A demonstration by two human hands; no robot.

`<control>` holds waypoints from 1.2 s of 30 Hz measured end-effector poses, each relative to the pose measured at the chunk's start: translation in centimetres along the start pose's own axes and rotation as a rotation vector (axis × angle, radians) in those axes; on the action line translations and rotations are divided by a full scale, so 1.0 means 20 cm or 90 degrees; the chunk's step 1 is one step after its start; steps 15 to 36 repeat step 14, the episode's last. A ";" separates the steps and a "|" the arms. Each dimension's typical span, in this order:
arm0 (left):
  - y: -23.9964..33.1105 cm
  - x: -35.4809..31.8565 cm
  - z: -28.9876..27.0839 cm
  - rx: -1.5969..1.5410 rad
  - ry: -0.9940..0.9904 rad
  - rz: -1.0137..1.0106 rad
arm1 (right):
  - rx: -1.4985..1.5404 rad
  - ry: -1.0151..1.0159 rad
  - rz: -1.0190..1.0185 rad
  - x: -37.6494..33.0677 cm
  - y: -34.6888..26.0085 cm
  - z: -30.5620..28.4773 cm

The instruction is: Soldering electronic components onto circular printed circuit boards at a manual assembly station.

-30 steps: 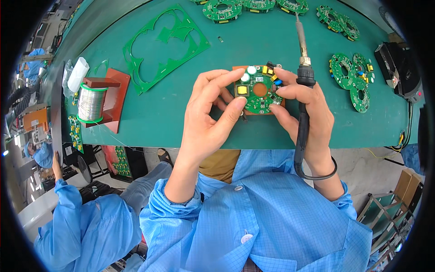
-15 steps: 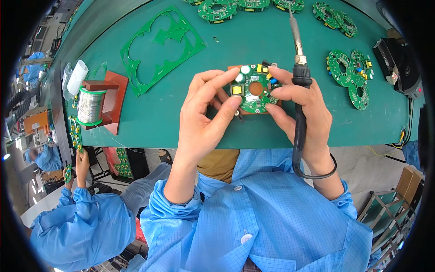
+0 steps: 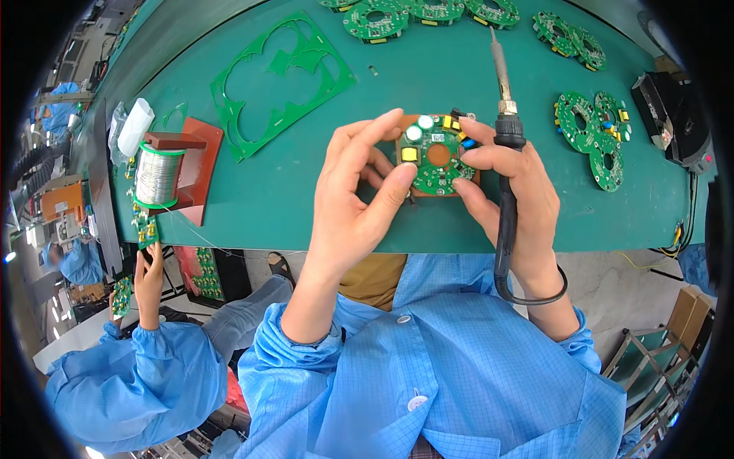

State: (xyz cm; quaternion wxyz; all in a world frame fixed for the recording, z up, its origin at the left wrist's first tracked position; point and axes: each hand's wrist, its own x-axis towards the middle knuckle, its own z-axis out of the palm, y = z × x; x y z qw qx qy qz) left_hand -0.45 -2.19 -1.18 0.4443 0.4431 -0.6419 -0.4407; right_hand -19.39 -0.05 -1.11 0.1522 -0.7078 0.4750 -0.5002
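A round green circuit board (image 3: 436, 180) with a centre hole, yellow parts, white-topped cylinders and a blue part lies over a brown-orange base (image 3: 440, 155). My left hand (image 3: 354, 187) is curled at the board's left side, its thumb and fingers at the edge. On the other side, my right hand (image 3: 531, 187) has its thumb and fingertips at the right edge. That same hand also holds a soldering iron (image 3: 508, 130), lodged between its fingers with the metal tip pointing away from me. My left fingertips behind the board are partly hidden.
Solder wire spool (image 3: 158, 177) sits on a red-brown stand (image 3: 200, 172) at left. A cut-out green panel (image 3: 267, 130) lies beyond. Joined round boards (image 3: 579, 122) lie at right near a black device (image 3: 673, 115); more boards (image 3: 376, 21) line the far side. A co-worker's hand (image 3: 149, 283) handles boards at left.
The view has shifted slightly, so the bench things appear a little farther right. My left index fingertip has eased off the board's upper corner. The co-worker's hands have moved with their boards.
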 end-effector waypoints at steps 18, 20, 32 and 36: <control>0.08 -0.02 -0.07 0.038 -0.049 0.029 | 0.236 0.024 -0.028 0.06 -0.05 0.09; 0.08 -0.02 -0.07 0.038 -0.049 0.029 | 0.236 0.024 -0.028 0.06 -0.05 0.09; 0.08 -0.02 -0.07 0.038 -0.049 0.029 | 0.236 0.024 -0.028 0.06 -0.05 0.09; 0.08 -0.02 -0.07 0.038 -0.049 0.029 | 0.236 0.024 -0.028 0.06 -0.05 0.09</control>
